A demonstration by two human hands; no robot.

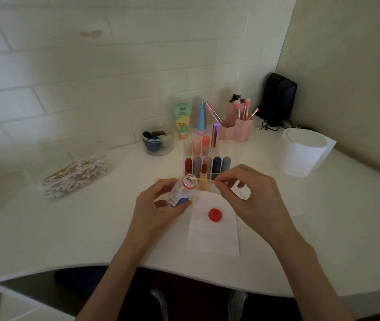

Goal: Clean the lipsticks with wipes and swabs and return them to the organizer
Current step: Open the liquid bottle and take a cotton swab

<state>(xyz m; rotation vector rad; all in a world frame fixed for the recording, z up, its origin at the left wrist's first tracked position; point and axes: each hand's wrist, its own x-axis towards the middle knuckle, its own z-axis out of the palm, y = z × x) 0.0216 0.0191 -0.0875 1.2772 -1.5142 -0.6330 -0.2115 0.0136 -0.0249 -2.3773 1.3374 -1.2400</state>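
My left hand (158, 205) grips a small clear bottle (180, 191) with a red-ringed open neck, tilted toward the right. My right hand (251, 193) pinches a wooden cotton swab (206, 180) whose tip sits at the bottle's mouth. The bottle's red cap (215, 215) lies on a white wipe (213, 228) spread on the table. Just behind my hands stands a clear organizer (209, 154) holding several lipsticks in red, mauve, blue, grey and peach. One uncapped red lipstick (204, 173) stands at its front.
A clear box of cotton swabs (73, 174) lies at the left. A jar (157, 140), two tubes (182, 120), a pink brush holder (237, 126), a tissue roll (302, 154) and a black bag (278, 98) line the back. The table's curved front edge (184, 272) is near me.
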